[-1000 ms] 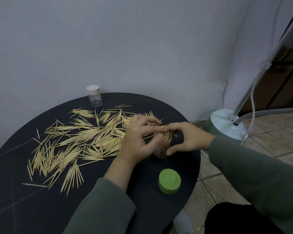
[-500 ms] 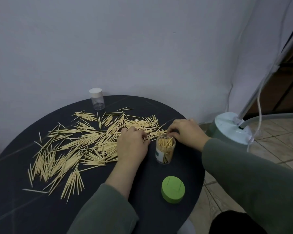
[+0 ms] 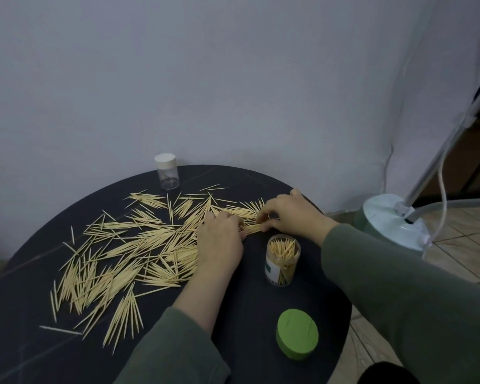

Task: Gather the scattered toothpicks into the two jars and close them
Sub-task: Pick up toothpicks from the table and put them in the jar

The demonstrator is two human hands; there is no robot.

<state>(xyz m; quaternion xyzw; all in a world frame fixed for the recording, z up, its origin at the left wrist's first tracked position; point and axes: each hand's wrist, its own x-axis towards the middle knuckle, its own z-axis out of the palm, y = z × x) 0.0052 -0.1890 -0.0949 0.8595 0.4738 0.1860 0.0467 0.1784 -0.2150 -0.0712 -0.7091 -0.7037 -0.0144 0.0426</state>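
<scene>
Closest to me on the round black table (image 3: 263,356) is the green lid (image 3: 297,336). It lies flat near the edge, off its jar. Just past it stands the open jar (image 3: 282,260). It is clear, it stands up straight, and it is partly full of toothpicks that stick up inside. It has a white and green label on its side.

My left hand (image 3: 219,242) lies palm down on the right end of the big pile of toothpicks (image 3: 128,245). My fingers are bent over some sticks, but I cannot tell if I am holding any. My right hand (image 3: 291,214) is a bit farther away, just behind the open jar and not touching it. Its fingers and thumb curl in and pinch a small bunch of toothpicks (image 3: 250,230) that still lies on the table. The tips of my two hands are very close together there.

The rest of the toothpicks are spread out to the left, all over the middle of the table. Some lie in little fans and some lie alone.

At the far edge of the table stands the second jar (image 3: 166,176). It is clear, it looks almost empty, and its white lid (image 3: 165,161) is on
</scene>
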